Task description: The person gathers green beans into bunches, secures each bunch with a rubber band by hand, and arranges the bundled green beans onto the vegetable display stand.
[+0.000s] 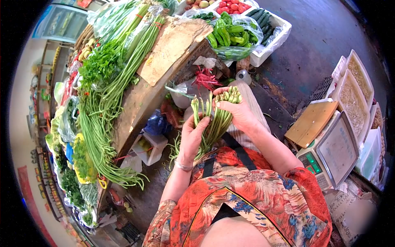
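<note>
My right hand (236, 109) is wrapped round the upper part of a thick bunch of long green beans (220, 119), their cut ends pointing up. Close on its left, my left hand (194, 131) pinches a few more beans (196, 108), whose tips stick up above the fingers. The lower ends of the beans hang down over my lap. Left of my hands, a large pile of long beans (96, 136) lies along the edge of a wooden table (133, 96).
Leafy greens (98, 64) lie behind the bean pile. Green peppers (230, 35), cucumbers (261, 24) and tomatoes (232, 7) stand at the top. At right are a scale (337, 150), a wooden board (311, 123) and trays (354, 103). Red ties (207, 78) hang ahead.
</note>
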A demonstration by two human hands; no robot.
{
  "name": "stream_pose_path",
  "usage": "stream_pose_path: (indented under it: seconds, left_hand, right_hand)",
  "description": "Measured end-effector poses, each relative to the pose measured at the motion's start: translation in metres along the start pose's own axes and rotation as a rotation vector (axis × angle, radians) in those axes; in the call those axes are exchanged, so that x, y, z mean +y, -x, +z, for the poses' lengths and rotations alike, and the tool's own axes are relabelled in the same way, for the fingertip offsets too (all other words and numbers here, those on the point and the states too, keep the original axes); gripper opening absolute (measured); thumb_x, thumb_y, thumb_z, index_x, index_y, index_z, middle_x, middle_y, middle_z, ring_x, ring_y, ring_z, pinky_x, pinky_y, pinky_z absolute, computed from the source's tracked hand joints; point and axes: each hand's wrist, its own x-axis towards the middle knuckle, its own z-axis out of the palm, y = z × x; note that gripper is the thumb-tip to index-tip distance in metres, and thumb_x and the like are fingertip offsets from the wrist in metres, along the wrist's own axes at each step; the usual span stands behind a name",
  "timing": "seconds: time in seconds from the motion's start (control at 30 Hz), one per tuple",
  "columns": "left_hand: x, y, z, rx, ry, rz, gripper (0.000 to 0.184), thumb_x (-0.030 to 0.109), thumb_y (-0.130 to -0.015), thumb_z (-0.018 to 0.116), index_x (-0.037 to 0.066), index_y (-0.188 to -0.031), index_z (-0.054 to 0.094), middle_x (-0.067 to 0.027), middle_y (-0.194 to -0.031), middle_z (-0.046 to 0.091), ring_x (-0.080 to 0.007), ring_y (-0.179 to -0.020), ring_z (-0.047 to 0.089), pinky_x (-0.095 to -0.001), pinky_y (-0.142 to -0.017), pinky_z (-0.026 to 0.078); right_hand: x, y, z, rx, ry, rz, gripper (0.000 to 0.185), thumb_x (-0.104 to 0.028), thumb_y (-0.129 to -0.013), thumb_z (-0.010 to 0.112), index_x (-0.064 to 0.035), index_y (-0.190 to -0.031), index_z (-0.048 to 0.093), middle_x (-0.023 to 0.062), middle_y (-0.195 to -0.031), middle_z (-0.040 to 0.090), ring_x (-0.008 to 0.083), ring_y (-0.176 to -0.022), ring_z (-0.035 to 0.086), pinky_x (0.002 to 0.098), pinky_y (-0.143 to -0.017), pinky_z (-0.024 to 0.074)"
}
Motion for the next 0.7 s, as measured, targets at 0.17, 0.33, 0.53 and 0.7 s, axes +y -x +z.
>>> stream_pose_path:
  seconds: [0.17, 0.33, 0.53, 0.7]
  left_hand:
    - [-0.003, 0.000, -0.003, -0.029, 0.020, -0.012, 0.019, 0.009, -0.091, 0.067, 0.000, -0.107, 0.062, -0.0017, -0.099, 0.066, -0.0076, -0.085, 0.061, -0.0217, -0.078, 0.049]
    - [0.001, 0.000, -0.007, -0.066, -0.012, -0.017, 0.018, 0.006, -0.089, 0.067, 0.002, -0.106, 0.061, -0.0021, -0.098, 0.066, -0.0084, -0.086, 0.061, -0.0229, -0.078, 0.050]
    - [0.003, -0.001, -0.006, -0.045, -0.040, -0.020, 0.017, 0.008, -0.091, 0.067, 0.001, -0.104, 0.062, -0.0013, -0.095, 0.066, -0.0068, -0.084, 0.060, -0.0214, -0.077, 0.049]
    - [0.003, -0.004, -0.002, 0.009, 0.006, 0.008, 0.016, 0.012, -0.092, 0.066, 0.001, -0.105, 0.064, -0.0011, -0.095, 0.067, -0.0072, -0.083, 0.060, -0.0216, -0.077, 0.049]
  right_hand:
    - [0.003, -0.002, -0.002, -0.017, -0.032, -0.025, 0.031, 0.003, -0.080, 0.067, -0.0057, -0.108, 0.056, 0.0046, -0.100, 0.064, 0.0159, -0.092, 0.064, 0.0310, -0.082, 0.0542]
    - [-0.004, 0.002, 0.008, -0.035, -0.077, -0.025, 0.029, 0.004, -0.081, 0.065, -0.0065, -0.106, 0.055, 0.0087, -0.101, 0.066, 0.0190, -0.094, 0.064, 0.0337, -0.083, 0.0542]
    - [0.002, -0.001, 0.000, -0.046, -0.080, -0.032, 0.030, 0.003, -0.081, 0.066, -0.0071, -0.107, 0.055, 0.0093, -0.099, 0.066, 0.0190, -0.093, 0.064, 0.0336, -0.083, 0.0542]
    - [-0.006, 0.001, 0.003, -0.039, 0.028, -0.001, 0.035, 0.001, -0.079, 0.070, -0.0064, -0.111, 0.058, 0.0066, -0.096, 0.066, 0.0155, -0.089, 0.064, 0.0300, -0.084, 0.0528]
